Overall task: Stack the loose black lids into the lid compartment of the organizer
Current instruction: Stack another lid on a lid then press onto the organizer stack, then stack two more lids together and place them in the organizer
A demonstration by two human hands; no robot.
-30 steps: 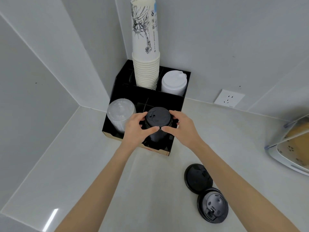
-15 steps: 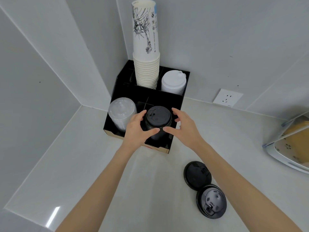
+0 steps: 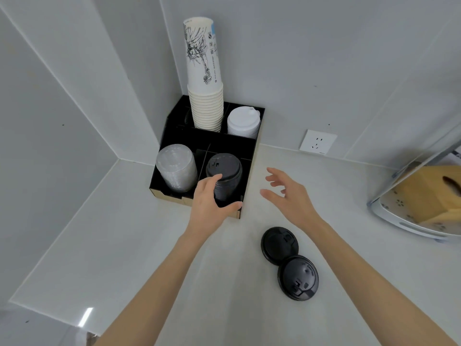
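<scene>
A stack of black lids (image 3: 224, 176) stands in the front right compartment of the black organizer (image 3: 252, 171) in the counter's corner. My left hand (image 3: 209, 203) is just in front of that stack, fingers apart, fingertips touching its left side and thumb below it. Off to the organizer's right, my right hand (image 3: 287, 196) hovers over the counter with spread fingers and holds nothing. Two loose black lids lie on the counter nearer me, one (image 3: 279, 244) partly overlapped by the other (image 3: 298, 277).
The organizer also holds a stack of clear lids (image 3: 175, 171), a tall stack of paper cups (image 3: 205, 96) and white lids (image 3: 243, 122). A wall socket (image 3: 318, 142) sits behind. A wooden box in a clear container (image 3: 424, 196) stands at the right.
Both hands let go of the black stack. My right hand has drawn back to the right, away from the organizer. My left hand has slid down to the stack's front left.
</scene>
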